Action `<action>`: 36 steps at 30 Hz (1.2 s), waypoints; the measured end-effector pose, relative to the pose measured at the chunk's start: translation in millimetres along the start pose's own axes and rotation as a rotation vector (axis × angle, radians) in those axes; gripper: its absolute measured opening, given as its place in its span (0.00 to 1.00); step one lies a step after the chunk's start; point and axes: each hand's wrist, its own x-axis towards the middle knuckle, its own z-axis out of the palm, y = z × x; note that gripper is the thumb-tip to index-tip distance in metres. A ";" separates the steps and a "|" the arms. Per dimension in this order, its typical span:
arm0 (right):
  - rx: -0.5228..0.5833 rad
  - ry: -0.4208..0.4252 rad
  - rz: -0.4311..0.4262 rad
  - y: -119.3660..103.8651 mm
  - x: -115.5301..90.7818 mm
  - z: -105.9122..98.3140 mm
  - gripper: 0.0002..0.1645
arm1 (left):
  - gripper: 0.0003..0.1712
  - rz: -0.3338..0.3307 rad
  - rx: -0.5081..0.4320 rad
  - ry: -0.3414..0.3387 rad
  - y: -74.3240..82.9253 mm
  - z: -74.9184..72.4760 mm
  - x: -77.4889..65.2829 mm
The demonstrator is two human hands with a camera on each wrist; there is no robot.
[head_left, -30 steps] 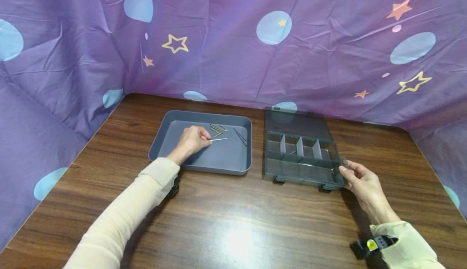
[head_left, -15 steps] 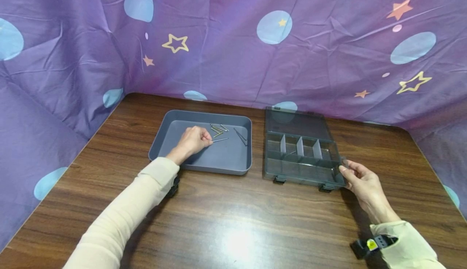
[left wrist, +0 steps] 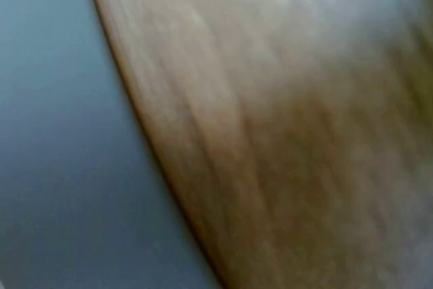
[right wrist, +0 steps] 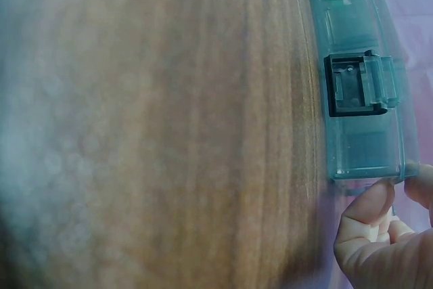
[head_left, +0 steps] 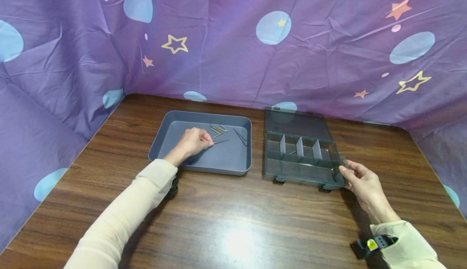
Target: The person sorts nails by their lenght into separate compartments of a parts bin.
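My left hand (head_left: 193, 141) is over the grey tray (head_left: 171, 155) in the head view, pinching a thin metal nail (head_left: 221, 141) between thumb and fingertips. The nail points right, low over the tray floor. Behind it lie several brass-coloured screws (head_left: 217, 130), and two darker nails (head_left: 240, 136) rest farther right. My right hand (head_left: 365, 186) grips the near right corner of a smoky clear compartment box (head_left: 303, 171), whose lid (head_left: 297, 123) lies folded back. In the right wrist view, the thumb (right wrist: 369, 208) presses against the box end.
Upright dividers (head_left: 300, 145) split the box's back row, and a small thin piece (head_left: 293, 152) lies in one compartment. Two latches (head_left: 279, 180) hang at its front. The wooden table (head_left: 226, 216) meets a purple patterned cloth (head_left: 226, 66) behind. The left wrist view is blurred.
My left hand shifts very slightly right and the nail in its fingertips moves a little lower. The right hand stays at the box corner.
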 end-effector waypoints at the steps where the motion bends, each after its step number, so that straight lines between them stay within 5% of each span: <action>1: 0.006 -0.003 -0.001 0.1 0.0 -0.2 0.14 | 0.04 -0.006 -0.002 -0.004 0.6 -0.2 -0.2; 11: 0.013 -0.006 0.000 -0.6 0.3 -0.6 0.14 | 0.07 -0.036 -0.123 0.000 12.5 -1.5 -2.7; 19: 0.006 0.002 -0.001 -0.1 0.5 -0.4 0.13 | 0.08 -0.054 -0.477 0.014 31.9 14.9 2.4; 26: 0.004 0.004 -0.009 0.8 -0.6 -1.5 0.11 | 0.09 -0.098 -0.710 -0.013 64.3 33.5 8.8; 36: -0.011 0.006 -0.027 4.0 2.3 -2.5 0.10 | 0.09 -0.079 -0.776 -0.072 118.5 62.0 14.9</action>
